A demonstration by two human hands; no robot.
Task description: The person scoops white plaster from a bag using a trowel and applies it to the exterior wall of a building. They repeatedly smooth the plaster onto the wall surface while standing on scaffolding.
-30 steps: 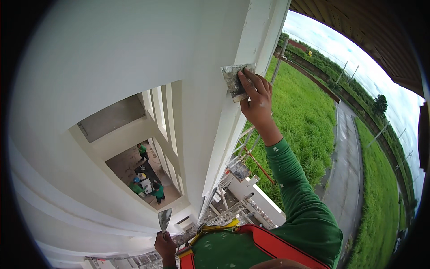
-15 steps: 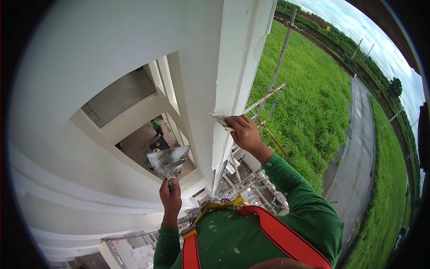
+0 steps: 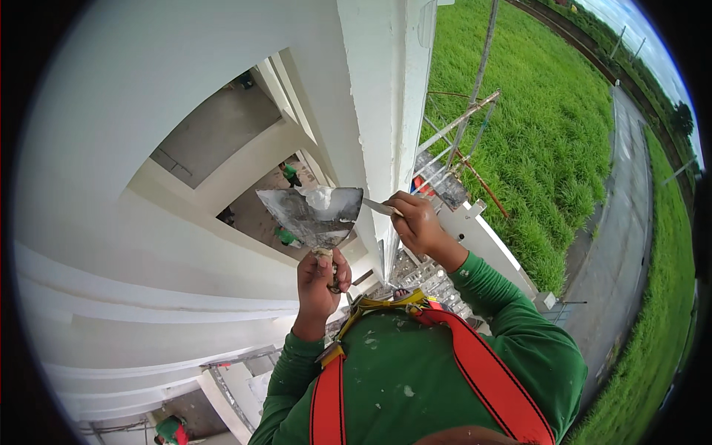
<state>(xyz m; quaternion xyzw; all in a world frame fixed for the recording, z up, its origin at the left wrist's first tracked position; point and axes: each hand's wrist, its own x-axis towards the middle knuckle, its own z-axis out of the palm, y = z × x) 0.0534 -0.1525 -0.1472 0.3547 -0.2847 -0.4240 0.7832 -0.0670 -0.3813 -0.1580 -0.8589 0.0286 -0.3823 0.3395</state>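
Where two blades adjoin: broad putty knife (image 3: 305, 220), flat scraper (image 3: 380, 208).
Left hand (image 3: 316, 288) grips the handle; right hand (image 3: 421, 225) grips the scraper, at the blade's upper right corner; white putty (image 3: 318, 199) on the upper edge.

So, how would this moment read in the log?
left hand: grips wide scraper bearing white paste | right hand: holds flat blade at scraper's edge

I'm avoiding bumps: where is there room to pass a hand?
Apparently left of the wide grey metal scraper, bordered by the smooth white wall. Crowded: between left hand and right hand, where a thin metal scraper nears the wide one.
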